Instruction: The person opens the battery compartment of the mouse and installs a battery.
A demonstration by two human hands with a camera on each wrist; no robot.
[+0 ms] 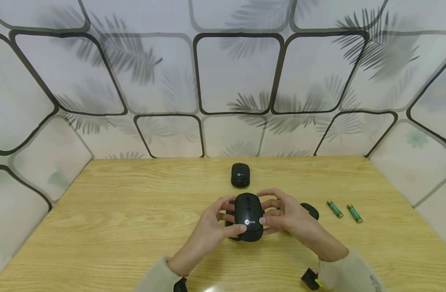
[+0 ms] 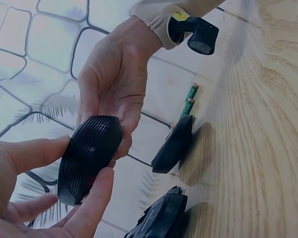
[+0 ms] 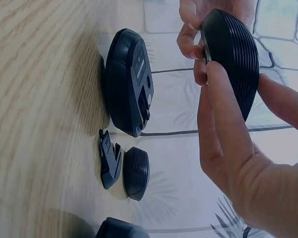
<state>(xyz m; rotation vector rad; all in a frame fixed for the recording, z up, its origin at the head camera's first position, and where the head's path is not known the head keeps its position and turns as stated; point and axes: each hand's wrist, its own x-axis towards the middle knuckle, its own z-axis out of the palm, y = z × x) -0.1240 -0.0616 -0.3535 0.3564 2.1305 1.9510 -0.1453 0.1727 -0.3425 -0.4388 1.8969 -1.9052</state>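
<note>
A black computer mouse (image 1: 248, 211) with a light logo is held above the table, top side up, its ridged side showing in both wrist views. My left hand (image 1: 212, 223) grips it from the left, the thumb on its near end. From the right, my right hand (image 1: 286, 213) pinches it between thumb and fingers. Below it, partly hidden, an overturned mouse (image 3: 129, 82) lies with its underside up and a slot in it open. Beside that is a small black cover piece (image 3: 109, 158).
Another black mouse (image 1: 240, 174) sits farther back. A dark rounded piece (image 1: 310, 211) is partly hidden behind my right hand. Two green batteries (image 1: 335, 209) (image 1: 354, 213) lie to the right on the wooden table (image 1: 135, 211). A patterned backdrop (image 1: 237, 77) rises behind the table.
</note>
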